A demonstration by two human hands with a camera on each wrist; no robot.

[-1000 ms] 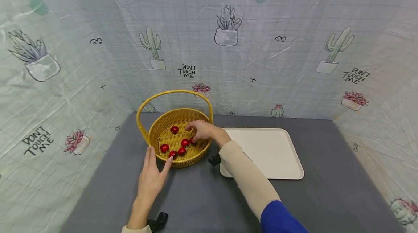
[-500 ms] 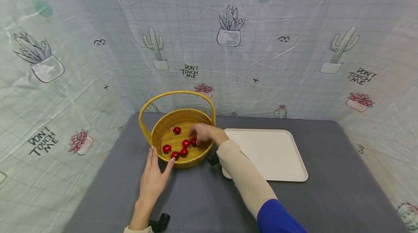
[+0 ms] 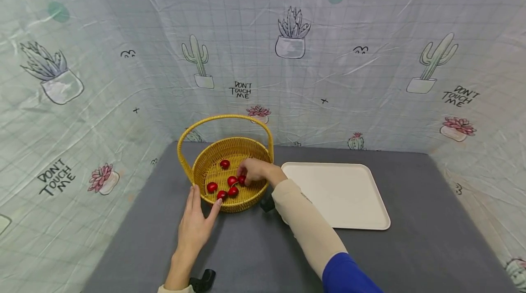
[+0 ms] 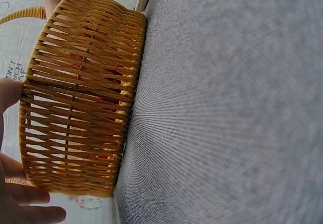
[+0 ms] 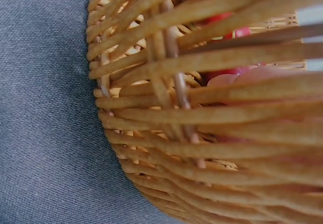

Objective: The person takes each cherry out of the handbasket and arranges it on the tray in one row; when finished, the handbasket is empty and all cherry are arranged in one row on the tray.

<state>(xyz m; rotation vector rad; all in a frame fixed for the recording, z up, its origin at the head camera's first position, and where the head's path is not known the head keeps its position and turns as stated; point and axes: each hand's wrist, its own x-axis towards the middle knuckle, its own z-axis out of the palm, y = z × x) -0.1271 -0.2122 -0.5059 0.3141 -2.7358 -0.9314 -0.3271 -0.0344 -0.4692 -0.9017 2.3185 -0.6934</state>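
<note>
While left hand (image 3: pixel 194 225) touches basket (image 3: pixel 242 207), right hand (image 3: pixel 256 170) pinches cherry (image 3: pixel 241 180).

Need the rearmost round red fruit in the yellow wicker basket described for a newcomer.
On the dark grey tabletop, left of the cream rectangular tray, stands a round yellow wicker basket with an arched handle. Inside, find the small glossy round red fruit lying farthest back, apart from the other red fruits.

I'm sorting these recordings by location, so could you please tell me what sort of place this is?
Probably a makeshift recording booth: a wrinkled cactus-print sheet backs and flanks a grey tabletop, and a dark wrist-worn device, perhaps a camera, is visible.
</note>
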